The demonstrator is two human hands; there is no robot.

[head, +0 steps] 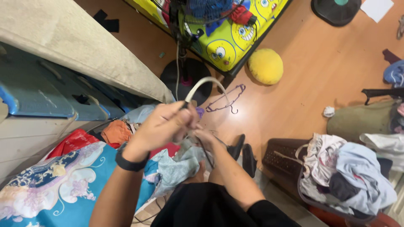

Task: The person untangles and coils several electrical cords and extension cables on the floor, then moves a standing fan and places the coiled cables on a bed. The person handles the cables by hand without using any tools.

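My left hand (162, 126), with a black band on its wrist, is closed around the neck of a pale clothes hanger (201, 85) whose hook curves up above the fingers. My right hand (205, 138) sits just below and to the right, its fingers pinched on the hanger's thin lower wire and partly hidden behind the left hand. Under both hands lies a crumpled light blue-green garment (181, 166). A purple hanger (227, 100) lies on the wooden floor beyond my hands.
A laundry basket (280, 162) heaped with clothes stands at the right. A fan base (187, 80), a yellow round cushion (265, 66) and a yellow cartoon-print mattress (225, 42) lie ahead. Blue storage boxes (46, 94) and a patterned blue sheet (54, 185) fill the left.
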